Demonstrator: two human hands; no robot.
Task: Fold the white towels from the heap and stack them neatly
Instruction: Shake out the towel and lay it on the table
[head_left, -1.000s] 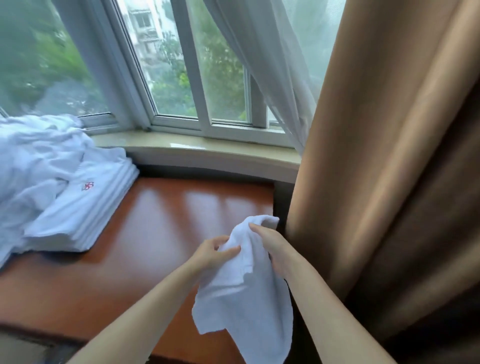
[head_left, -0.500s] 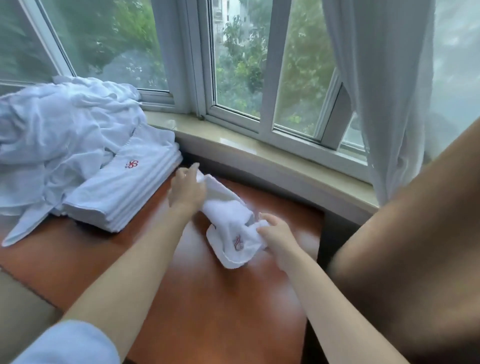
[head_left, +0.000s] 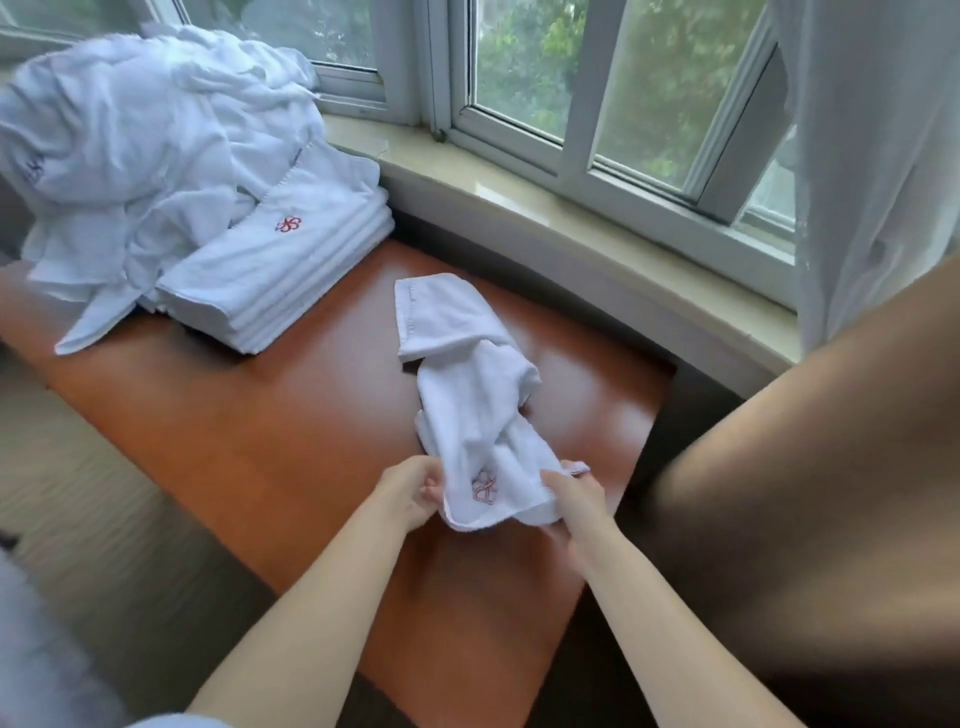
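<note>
A heap (head_left: 119, 140) of crumpled white towels fills the far left corner of the bench (head_left: 270, 447), spilling onto the windowsill (head_left: 545, 197). Touching it on the right is a stack (head_left: 280, 275) of folded towels, a red emblem on the top one. A brown curtain (head_left: 810, 509) hangs at the bench's right edge, with a sheer white one (head_left: 878, 156) behind it. Nothing lies between the stack and the loose towel (head_left: 467, 395), which stretches rumpled across the middle of the bench, its long axis running from the sill toward the near edge (red emblem at the near end). The left hand (head_left: 410, 493) and right hand (head_left: 576, 499) each pinch a near corner, fingers curled round the cloth.
</note>
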